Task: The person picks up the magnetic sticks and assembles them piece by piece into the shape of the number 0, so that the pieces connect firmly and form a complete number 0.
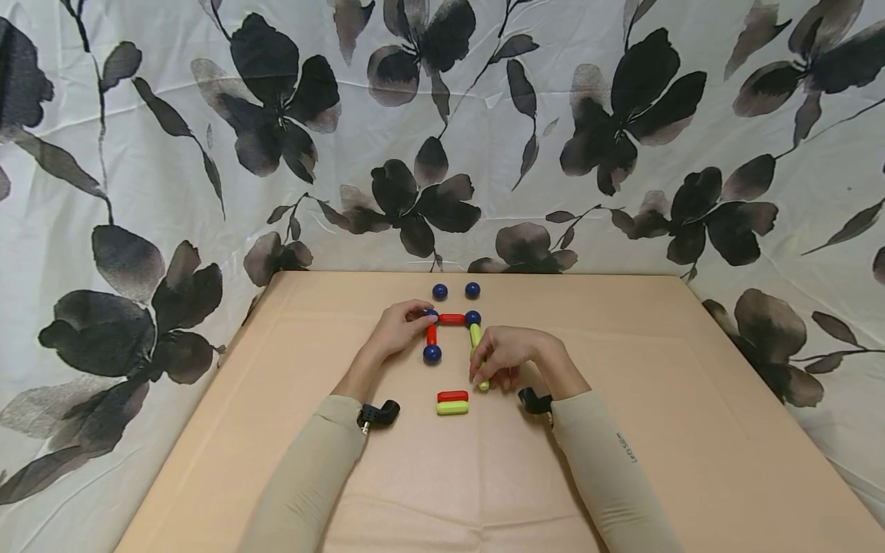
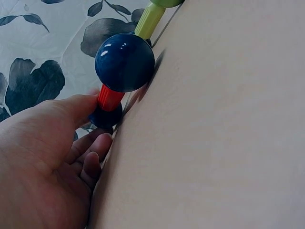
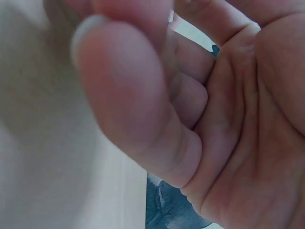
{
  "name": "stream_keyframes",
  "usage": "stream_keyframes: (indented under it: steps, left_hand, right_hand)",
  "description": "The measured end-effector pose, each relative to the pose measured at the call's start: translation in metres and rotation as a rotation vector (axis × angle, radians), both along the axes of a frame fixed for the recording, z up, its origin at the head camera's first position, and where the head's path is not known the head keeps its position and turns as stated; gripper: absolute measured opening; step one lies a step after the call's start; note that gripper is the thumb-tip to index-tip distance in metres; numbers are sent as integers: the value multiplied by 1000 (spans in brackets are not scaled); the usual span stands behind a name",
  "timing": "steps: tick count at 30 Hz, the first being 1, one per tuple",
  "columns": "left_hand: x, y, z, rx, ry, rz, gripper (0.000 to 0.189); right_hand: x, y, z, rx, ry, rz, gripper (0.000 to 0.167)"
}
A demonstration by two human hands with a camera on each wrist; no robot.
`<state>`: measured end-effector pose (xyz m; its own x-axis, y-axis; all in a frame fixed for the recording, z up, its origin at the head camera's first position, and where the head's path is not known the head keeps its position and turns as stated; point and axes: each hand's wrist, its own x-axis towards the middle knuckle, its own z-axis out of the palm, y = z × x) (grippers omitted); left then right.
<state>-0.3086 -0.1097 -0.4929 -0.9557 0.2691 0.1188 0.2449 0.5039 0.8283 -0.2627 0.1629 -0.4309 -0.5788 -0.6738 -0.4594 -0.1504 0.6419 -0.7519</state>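
Pinching a glossy dark-blue ball [image 1: 430,314], the left hand [image 1: 399,330] sits at the far left corner of a partial frame, its thumb and fingers closed on the ball. A ridged red plastic-looking rod [image 1: 452,319] extends right from this ball to a second blue ball [image 1: 473,317] at the far right corner. Another red rod [image 1: 432,335] runs from the held ball toward the near side and ends at a third blue ball [image 1: 432,354].

From the far right corner, a yellow-green length [image 1: 475,336] runs toward the near side. The right hand [image 1: 508,355] is clamped on its near portion with thumb and fingers. The hand covers the middle, so whether it is one piece or two cannot be told; the right wrist view shows only the hand's fingers and palm.

Two loose blue balls, left one [image 1: 439,292] and right one [image 1: 472,290], lie apart beyond the frame, near the far edge of the tan tabletop [image 1: 622,430]. On the near side, a loose red rod [image 1: 452,396] lies alongside a loose yellow-green rod [image 1: 452,408], parallel to it.
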Motion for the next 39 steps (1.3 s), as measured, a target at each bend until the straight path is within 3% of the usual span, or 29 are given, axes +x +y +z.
stream_keyframes:
  steps: [6, 12, 15, 27, 39]
  left_hand:
    - [-1, 0, -1, -6, -2, -1, 36]
    - [-2, 0, 0, -3, -2, -8, 36]
    - [-1, 0, 1, -4, -5, -9, 34]
    - [0, 1, 1, -14, -10, 0, 35]
    - [8, -4, 6, 3, -10, 10, 45]
  right_hand:
    - [-3, 6, 2, -35, -8, -48, 21]
    - [-11, 13, 4, -102, 212, -205, 31]
    - [-16, 14, -1, -110, 281, -233, 36]
    - [-23, 14, -23, -110, 243, -178, 48]
    - [-25, 13, -27, -116, 251, -197, 46]
